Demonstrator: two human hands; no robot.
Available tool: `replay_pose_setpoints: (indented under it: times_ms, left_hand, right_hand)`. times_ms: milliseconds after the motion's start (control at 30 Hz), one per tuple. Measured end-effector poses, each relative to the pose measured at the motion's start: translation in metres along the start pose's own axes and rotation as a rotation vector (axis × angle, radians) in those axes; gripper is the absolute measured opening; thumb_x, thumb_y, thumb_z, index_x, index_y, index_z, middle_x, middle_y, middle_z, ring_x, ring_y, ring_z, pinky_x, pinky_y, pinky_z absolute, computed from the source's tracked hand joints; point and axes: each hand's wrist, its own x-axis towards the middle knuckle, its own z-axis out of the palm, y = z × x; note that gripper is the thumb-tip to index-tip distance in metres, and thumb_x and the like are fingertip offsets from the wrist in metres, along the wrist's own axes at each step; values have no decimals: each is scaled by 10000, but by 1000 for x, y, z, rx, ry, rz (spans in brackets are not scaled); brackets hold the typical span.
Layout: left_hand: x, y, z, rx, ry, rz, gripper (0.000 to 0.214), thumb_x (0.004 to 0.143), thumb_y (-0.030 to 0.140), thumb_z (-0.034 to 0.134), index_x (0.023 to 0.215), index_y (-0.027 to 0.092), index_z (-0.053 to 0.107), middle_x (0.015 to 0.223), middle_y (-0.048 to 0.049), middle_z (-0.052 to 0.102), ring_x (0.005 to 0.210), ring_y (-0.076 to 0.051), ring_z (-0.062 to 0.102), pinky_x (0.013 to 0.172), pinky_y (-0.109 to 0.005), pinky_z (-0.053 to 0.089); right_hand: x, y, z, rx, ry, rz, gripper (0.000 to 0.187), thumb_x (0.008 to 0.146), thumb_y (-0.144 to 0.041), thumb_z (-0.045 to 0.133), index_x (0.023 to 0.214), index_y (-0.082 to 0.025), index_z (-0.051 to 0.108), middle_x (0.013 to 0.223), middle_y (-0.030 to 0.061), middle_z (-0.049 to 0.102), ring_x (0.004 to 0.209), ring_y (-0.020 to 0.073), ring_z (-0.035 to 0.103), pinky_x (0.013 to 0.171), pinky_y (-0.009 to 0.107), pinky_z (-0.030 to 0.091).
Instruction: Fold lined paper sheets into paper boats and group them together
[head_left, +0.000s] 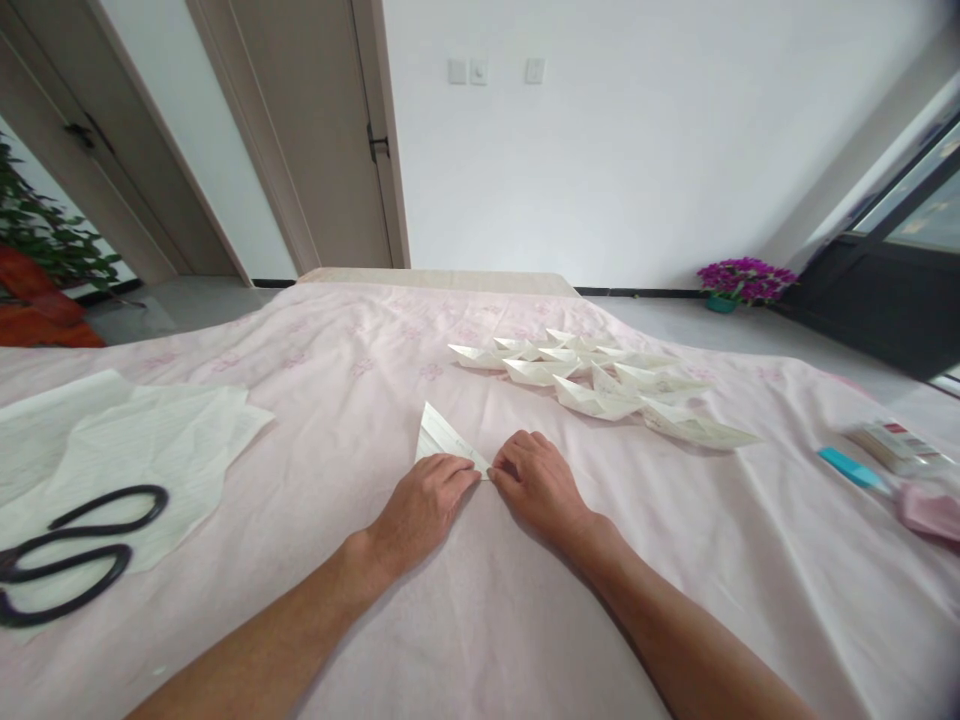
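Note:
A folded triangle of white lined paper [441, 436] lies on the pink cloth in front of me, its point facing away. My left hand [420, 508] is closed on the paper's near edge, fingers together and covering its lower part. At the right corner, my right hand [541, 488] pinches the tip between thumb and bent fingers. Beyond my right hand, several folded paper boats [596, 398] sit close together in rows. Off to the left are loose paper sheets [161, 435], with black-handled scissors [82, 585] lying partly over them; the blades are out of view.
The pink cloth [330, 400] covers the table with soft wrinkles. Along the right side lie a blue object [850, 467], a small packet [900, 445] and a pink item [930, 510]. Behind the table stand a white wall, doors and a pot of purple flowers [744, 282].

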Motion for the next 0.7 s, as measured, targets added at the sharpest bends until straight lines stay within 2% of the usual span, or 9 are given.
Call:
replay_pose_setpoints:
  times_ms: [333,533,700]
  left_hand:
    - [1,6,-1,172,-73,29,333,920,101,527,1231,205,584,1114,-72,628,1026,-206,593,915,-374,527]
    - [4,9,-2,212,-86,28,276,931,141,529,1188,203,607,1091,-69,627,1011,-207,591,891,-370,534]
    - [3,11,-2,219,-68,23,258,929,148,535,1172,195,609,1085,-70,624,999,-208,591,886,-377,532]
  right_hand:
    - [-3,2,11,-109,105,99,102,832,-283,662,841,-230,575,909,46,580,898,233,473,785,358,327]
    - [-3,2,9,-102,66,115,80,861,-286,633,886,-231,579,939,49,577,903,234,459,772,355,302]
    - [-1,2,5,-89,30,129,22,865,-226,608,848,-224,594,921,41,582,883,220,458,740,338,278]
